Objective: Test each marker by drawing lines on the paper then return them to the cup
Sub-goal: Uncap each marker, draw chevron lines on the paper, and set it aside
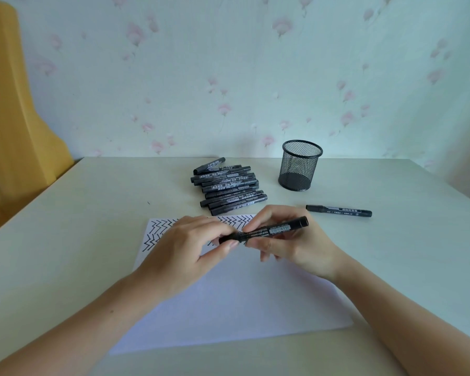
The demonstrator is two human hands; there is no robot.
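A: What do you have at the centre of the frame?

B: I see both hands meeting over the paper (228, 299). The right hand (291, 240) is wrapped round the barrel of a black marker (266, 229), which lies nearly level, its far end pointing to the right. The left hand (193, 248) pinches the marker's left end between thumb and fingers. I cannot tell whether the cap is on or coming off; the fingers cover that end.

A: And the paper?

B: White, flat on the table (65, 240), lower centre. Black zigzag lines (158, 234) run along its upper edge, partly hidden by the hands.

A: The rest of the markers?

B: A pile (228, 185) lies just above the paper, centre frame, stacked roughly parallel. One loose marker (339, 210) lies by itself to the right of the hands.

A: The cup?

B: Black mesh cup (300, 165), upright, right of the pile near the wall (228, 77). Through the mesh I see nothing in it.
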